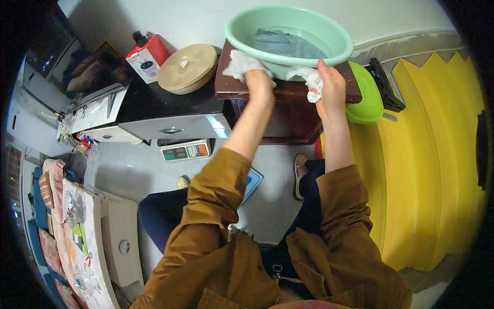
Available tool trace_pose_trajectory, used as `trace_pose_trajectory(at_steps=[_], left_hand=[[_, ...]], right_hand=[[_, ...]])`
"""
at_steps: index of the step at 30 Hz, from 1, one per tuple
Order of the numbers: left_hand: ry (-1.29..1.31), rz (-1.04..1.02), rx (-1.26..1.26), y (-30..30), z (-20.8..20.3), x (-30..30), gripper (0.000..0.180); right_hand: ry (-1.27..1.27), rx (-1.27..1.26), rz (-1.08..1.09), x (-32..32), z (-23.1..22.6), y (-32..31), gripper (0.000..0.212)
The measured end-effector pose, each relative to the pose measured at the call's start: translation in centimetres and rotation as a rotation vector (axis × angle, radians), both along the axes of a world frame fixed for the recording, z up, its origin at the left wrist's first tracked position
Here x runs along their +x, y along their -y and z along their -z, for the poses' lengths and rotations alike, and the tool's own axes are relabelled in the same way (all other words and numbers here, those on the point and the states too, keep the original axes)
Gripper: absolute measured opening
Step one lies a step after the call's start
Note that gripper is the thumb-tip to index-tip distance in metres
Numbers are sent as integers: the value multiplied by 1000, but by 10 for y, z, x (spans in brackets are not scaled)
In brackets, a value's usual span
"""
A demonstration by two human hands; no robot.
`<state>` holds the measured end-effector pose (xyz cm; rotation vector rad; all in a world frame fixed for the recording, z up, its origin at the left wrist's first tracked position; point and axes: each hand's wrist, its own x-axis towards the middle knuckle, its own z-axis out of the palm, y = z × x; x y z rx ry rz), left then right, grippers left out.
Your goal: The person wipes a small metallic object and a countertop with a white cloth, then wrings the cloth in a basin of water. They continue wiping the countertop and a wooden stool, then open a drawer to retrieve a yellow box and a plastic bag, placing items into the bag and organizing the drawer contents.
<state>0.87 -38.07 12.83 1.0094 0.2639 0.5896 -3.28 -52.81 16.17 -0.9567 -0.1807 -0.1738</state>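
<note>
A pale green plastic basin (337,44) stands on a dark red-brown wooden cabinet (234,91); grey-blue fabric (288,44) lies in the water inside it. Bent over the cabinet top, my left hand (259,82) is closed on a crumpled white tissue (241,64), beside the basin's near left side. Its fingertips are partly hidden. My right hand (332,87) is closed round another crumpled white tissue (313,82), below the basin's near right rim. A fingertip of this hand reaches up to the rim.
A beige lidded bowl (188,64) and a red-and-white box (149,57) rest on the black-topped low cabinet (170,105) at left. A lime green plastic piece (366,98) and yellow folded panels (427,154) stand at right. A printed box (185,150) lies on the floor.
</note>
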Motion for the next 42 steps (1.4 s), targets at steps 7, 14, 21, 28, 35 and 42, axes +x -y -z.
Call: trace_pose_trajectory(at_steps=[7, 14, 21, 28, 35, 42], left_hand=[[121, 69, 577, 30, 10, -63, 46], [282, -358, 984, -63, -19, -90, 32], [-65, 113, 1832, -137, 5, -60, 38], [-120, 268, 2072, -152, 0, 20, 49], [-452, 339, 2018, -145, -7, 101, 56], [-614, 310, 1962, -147, -3, 171, 61]], right_hand=[[3, 337, -1, 36, 8, 27, 18], [73, 449, 0, 57, 15, 52, 15], [-97, 364, 64, 22, 12, 30, 14], [-200, 240, -57, -3, 26, -5, 18], [-251, 173, -111, -9, 15, -27, 19], [-186, 144, -153, -6, 20, -30, 17]])
